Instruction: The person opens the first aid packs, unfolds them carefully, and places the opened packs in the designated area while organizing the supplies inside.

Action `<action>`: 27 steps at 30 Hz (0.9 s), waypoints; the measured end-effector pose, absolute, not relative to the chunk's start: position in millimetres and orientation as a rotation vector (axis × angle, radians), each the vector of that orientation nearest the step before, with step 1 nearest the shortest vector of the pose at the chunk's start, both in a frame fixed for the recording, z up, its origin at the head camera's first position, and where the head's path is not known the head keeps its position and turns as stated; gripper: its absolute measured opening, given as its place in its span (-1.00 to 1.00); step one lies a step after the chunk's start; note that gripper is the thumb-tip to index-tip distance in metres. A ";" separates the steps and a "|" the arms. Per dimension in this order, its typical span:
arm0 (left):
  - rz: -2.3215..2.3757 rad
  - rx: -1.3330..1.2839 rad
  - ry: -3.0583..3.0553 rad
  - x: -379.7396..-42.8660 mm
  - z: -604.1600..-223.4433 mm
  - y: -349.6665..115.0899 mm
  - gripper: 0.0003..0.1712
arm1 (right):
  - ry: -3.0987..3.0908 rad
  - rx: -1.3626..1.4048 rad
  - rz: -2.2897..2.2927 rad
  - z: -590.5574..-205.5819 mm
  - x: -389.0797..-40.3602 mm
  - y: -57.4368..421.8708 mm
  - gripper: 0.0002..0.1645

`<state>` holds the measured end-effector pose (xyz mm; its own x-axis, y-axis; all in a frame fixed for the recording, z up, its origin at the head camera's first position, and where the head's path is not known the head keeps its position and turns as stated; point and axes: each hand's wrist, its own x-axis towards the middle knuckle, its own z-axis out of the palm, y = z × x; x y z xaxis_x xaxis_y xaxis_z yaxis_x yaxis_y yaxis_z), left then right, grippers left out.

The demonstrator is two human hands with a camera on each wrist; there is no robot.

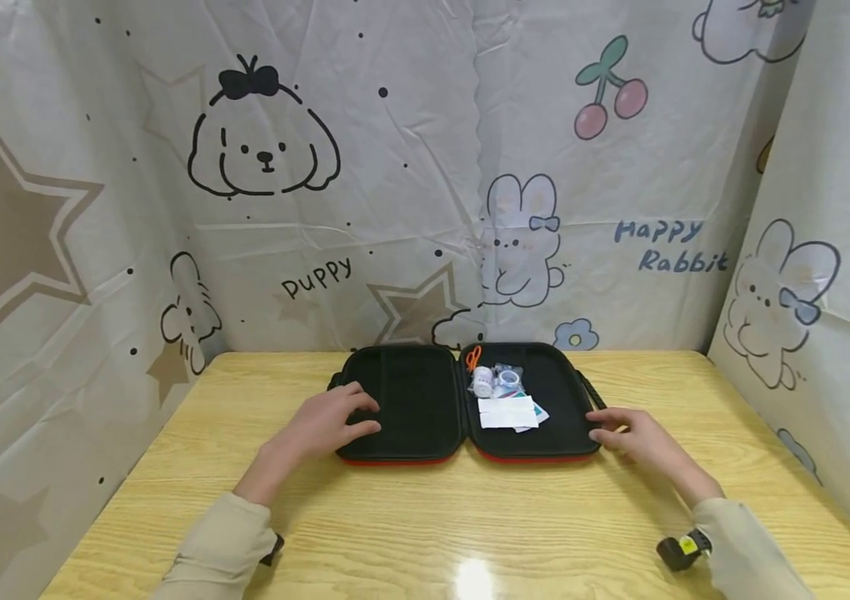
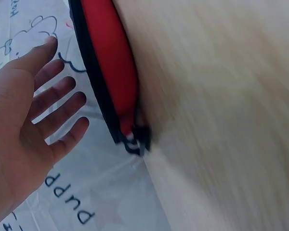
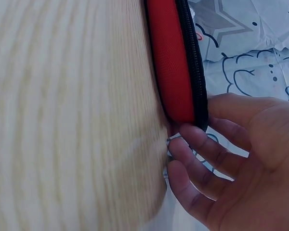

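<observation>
A black-lined zip case [image 1: 417,408] with a red outer shell lies opened flat on the table. My left hand [image 1: 327,421] is over the left edge of its left half, fingers spread and loosely bent, holding nothing. At the right half's outer edge, my right hand [image 1: 642,442] pinches the rim near the front corner. In the right wrist view the thumb lies inside the zipper edge and a finger outside it. Inside the right half are orange-handled scissors [image 1: 473,358], a small white bottle [image 1: 482,382], a white roll [image 1: 509,380] in clear wrapping and white flat packets [image 1: 507,412].
The case rests on a light wood-grain table [image 1: 410,525] towards its back edge. A printed cloth [image 1: 410,200] hangs behind and along both sides. A black strap [image 1: 592,390] is on the case's right side.
</observation>
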<state>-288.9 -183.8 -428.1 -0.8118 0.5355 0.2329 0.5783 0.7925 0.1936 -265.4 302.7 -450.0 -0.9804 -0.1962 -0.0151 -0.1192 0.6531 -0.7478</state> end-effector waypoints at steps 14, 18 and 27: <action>-0.554 -0.886 -2.817 -314.8 -423.5 -128.2 -0.62 | 2.657 -0.321 -1.406 -456.3 -262.7 305.3 -0.48; -0.595 -0.881 -2.823 -320.0 -422.6 -111.5 -0.61 | 2.668 -0.336 -1.395 -458.5 -263.5 306.1 -0.48; -0.595 -0.874 -2.809 -336.3 -422.3 -76.8 -0.64 | 2.671 -0.295 -1.366 -460.3 -263.1 309.1 -0.46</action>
<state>-336.3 -76.8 -422.3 -0.8212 0.5149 0.2460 0.5704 0.7528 0.3286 -263.1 309.1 -460.3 -0.9728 -0.2304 -0.0241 -0.1153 0.5719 -0.8122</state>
